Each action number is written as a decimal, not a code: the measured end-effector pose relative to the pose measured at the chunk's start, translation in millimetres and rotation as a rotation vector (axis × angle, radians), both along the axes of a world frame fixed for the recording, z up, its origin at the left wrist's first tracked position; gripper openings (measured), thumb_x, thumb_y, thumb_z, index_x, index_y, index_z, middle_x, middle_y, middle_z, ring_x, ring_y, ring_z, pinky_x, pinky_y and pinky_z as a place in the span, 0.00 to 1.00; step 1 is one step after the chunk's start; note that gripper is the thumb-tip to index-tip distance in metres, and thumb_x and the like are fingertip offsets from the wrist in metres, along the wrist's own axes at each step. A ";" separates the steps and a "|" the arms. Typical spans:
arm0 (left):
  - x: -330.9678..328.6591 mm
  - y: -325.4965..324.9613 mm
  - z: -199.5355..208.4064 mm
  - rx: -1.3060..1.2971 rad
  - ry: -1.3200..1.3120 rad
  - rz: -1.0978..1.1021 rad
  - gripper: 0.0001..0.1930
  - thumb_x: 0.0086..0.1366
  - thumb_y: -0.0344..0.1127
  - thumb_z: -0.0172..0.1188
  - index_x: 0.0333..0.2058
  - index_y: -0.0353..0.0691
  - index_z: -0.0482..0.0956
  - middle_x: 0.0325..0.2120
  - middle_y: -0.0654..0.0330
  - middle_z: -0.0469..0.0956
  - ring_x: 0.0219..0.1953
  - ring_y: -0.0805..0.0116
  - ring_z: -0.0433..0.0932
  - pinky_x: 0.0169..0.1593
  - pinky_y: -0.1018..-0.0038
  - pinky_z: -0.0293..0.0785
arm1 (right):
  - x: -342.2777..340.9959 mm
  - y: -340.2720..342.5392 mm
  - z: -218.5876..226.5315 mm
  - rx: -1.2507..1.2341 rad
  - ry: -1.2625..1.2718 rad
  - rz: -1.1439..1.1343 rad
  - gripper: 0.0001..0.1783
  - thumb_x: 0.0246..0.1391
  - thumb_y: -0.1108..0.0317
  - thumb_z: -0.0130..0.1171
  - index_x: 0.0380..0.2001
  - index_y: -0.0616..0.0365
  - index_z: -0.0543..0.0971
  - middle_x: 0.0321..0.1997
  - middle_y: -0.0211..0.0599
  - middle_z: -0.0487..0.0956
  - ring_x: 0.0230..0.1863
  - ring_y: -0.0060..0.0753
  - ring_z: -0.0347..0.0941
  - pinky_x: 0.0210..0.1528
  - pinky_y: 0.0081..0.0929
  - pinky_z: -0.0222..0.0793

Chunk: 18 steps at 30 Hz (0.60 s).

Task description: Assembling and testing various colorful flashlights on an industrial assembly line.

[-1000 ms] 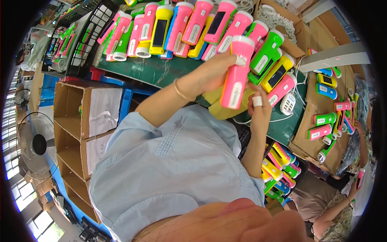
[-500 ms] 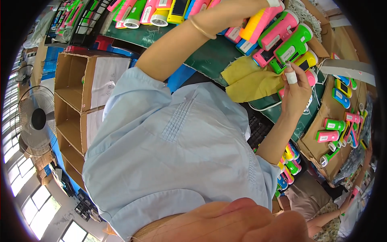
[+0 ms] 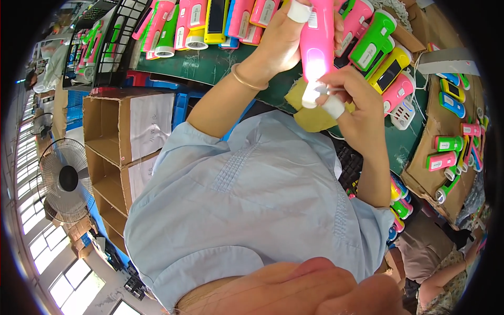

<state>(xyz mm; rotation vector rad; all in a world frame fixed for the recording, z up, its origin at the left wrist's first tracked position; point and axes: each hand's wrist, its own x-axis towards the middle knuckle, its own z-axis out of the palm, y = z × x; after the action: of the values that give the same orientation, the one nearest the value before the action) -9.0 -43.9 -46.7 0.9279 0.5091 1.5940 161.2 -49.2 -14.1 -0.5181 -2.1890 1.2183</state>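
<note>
My left hand (image 3: 283, 44) is closed around a pink flashlight (image 3: 318, 31) held above the bench, its lower end glowing bright white. My right hand (image 3: 362, 107) is pinched at that lit end; glare hides whether a small object is between its fingertips. White wrapping shows on a finger of each hand. Beneath the hands lies a yellow cloth (image 3: 312, 118). Right of them rest a green flashlight (image 3: 374, 39), a yellow flashlight (image 3: 389, 69) and another pink flashlight (image 3: 398, 90), beside a white multi-port charger (image 3: 403, 114) with cables.
More coloured flashlights (image 3: 216, 21) line the green bench's (image 3: 205, 60) far edge. A black wire basket (image 3: 122, 37) and cardboard compartments (image 3: 107, 123) stand left, near a fan (image 3: 67, 178). At right, a cardboard sheet (image 3: 420, 168) bears several flashlights; another person (image 3: 436, 257) sits beyond.
My left hand has drawn nearer from the far side of the bench, with a lit pink flashlight now in it. My right hand has moved left to the flashlight's glowing end.
</note>
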 end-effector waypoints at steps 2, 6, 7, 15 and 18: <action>6.6 0.9 5.4 -0.048 -0.345 -0.121 0.33 0.57 0.67 0.44 0.38 0.37 0.68 0.30 0.59 0.73 0.29 0.69 0.73 0.34 0.74 0.72 | -2.7 -1.6 -12.5 0.409 0.106 0.010 0.18 0.36 0.72 0.64 0.35 0.61 0.74 0.32 0.36 0.71 0.33 0.34 0.69 0.32 0.26 0.65; -0.2 3.9 -17.3 -0.202 -0.696 -0.165 0.33 0.57 0.66 0.45 0.43 0.39 0.64 0.30 0.62 0.65 0.31 0.70 0.64 0.38 0.74 0.68 | 5.5 -10.6 -19.9 0.752 0.109 0.193 0.15 0.35 0.72 0.58 0.32 0.61 0.74 0.30 0.34 0.69 0.30 0.31 0.67 0.28 0.26 0.61; 2.5 0.9 -17.8 -0.151 -0.806 -0.258 0.33 0.57 0.66 0.45 0.43 0.39 0.64 0.30 0.63 0.65 0.31 0.70 0.65 0.38 0.74 0.69 | 10.0 -11.9 -22.8 0.731 0.117 0.232 0.15 0.35 0.72 0.58 0.32 0.61 0.75 0.29 0.34 0.69 0.30 0.31 0.67 0.27 0.26 0.61; 32.8 -18.1 -18.4 0.205 0.163 0.143 0.35 0.60 0.66 0.41 0.43 0.33 0.65 0.31 0.54 0.74 0.34 0.67 0.74 0.40 0.71 0.72 | -7.1 -13.7 -47.3 0.052 0.043 -0.601 0.24 0.35 0.61 0.72 0.32 0.61 0.72 0.26 0.30 0.69 0.26 0.23 0.64 0.27 0.20 0.62; 37.7 -25.3 -16.9 -0.170 -0.102 0.183 0.24 0.63 0.53 0.47 0.44 0.35 0.66 0.31 0.56 0.74 0.33 0.68 0.76 0.37 0.71 0.75 | -5.1 -4.4 -54.3 -0.325 0.008 -0.488 0.20 0.41 0.65 0.68 0.36 0.63 0.72 0.32 0.29 0.71 0.29 0.19 0.63 0.30 0.18 0.61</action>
<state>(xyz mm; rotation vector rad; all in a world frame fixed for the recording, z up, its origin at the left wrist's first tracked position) 28.8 -69.2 -63.6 0.6845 0.6620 1.7230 156.0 -53.6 -68.4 -1.1028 -1.7135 1.2899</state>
